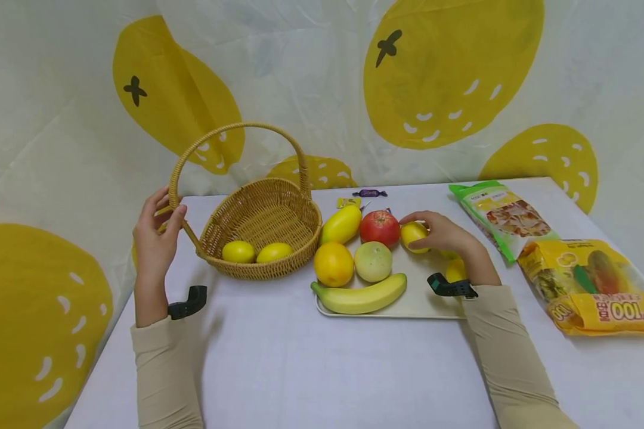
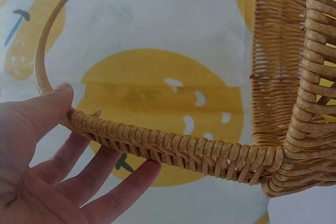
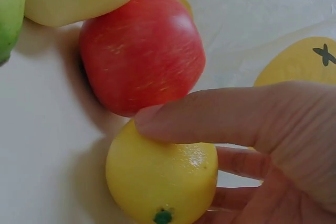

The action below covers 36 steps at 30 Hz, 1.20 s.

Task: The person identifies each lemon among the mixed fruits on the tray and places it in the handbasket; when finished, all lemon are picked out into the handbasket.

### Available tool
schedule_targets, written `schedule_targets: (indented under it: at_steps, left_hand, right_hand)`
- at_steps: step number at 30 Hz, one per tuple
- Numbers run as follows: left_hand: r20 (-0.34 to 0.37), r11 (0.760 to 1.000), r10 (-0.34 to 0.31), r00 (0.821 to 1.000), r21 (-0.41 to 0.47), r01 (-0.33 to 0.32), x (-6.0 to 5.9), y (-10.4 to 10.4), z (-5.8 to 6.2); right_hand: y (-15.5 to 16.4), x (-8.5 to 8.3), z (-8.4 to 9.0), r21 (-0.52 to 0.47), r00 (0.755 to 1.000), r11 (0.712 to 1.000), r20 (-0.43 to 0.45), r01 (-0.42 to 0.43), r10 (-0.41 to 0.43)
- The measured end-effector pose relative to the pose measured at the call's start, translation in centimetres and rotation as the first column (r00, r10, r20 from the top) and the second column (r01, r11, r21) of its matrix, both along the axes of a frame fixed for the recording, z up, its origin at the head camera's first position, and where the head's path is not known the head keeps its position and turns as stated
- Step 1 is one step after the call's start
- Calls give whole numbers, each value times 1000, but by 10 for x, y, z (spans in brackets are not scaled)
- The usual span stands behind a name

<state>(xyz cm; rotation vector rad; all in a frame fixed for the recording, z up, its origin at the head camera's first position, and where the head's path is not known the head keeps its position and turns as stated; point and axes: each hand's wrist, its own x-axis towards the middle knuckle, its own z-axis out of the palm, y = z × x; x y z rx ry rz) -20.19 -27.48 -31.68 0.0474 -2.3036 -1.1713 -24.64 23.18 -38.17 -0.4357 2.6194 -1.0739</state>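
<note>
My left hand [image 1: 157,238] grips the wicker basket [image 1: 268,271] at the left foot of its arched handle [image 1: 241,126]. In the left wrist view the thumb lies on top of the woven handle, with the fingers below and behind it. Two lemons [image 1: 238,251] sit inside the basket, at its front. Over the tray [image 1: 392,317], my right hand [image 1: 446,233] holds another lemon [image 3: 157,174] between thumb and fingers. That lemon is right beside a red apple-like fruit [image 3: 144,51]; whether they touch is unclear.
An orange [image 1: 334,264], a pale green round fruit [image 1: 372,261], a banana [image 1: 362,296] and a mango-like fruit [image 1: 341,224] are at the tray's left. More yellow fruit [image 1: 455,271] lies partly under my right wrist. Wrapped candies [image 1: 370,193] lie behind; snack bags [image 1: 595,286] stand right.
</note>
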Motion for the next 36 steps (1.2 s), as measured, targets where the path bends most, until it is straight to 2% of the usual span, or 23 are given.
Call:
schedule_targets:
  at_steps: [10,13,17,27,32,36]
  left_hand:
    - [23,1000,1,1000,5,-1,2,1,1]
    - [34,1000,-2,999,10,1,3,2,2]
    - [36,1000,-1,999,16,1,3,2,2]
    - [16,1000,1,1000,20,-1,0,0,-1]
    - [26,999,-5,1000,38,4,-1,-1,0]
    - [43,999,-13,999,39,11,0,-2,-1]
  right_hand:
    - [-1,1,1,46,997,996,17,76,-77]
    - [0,4,6,53,994,993,16,103,-104]
    - [-1,9,16,33,991,991,-28,128,-128]
    - [-25,30,51,-99,976,990,-180,102,-119]
    - [-48,38,62,-220,981,973,-165,64,-102]
    - [-66,38,58,-304,987,953,-150,11,-59]
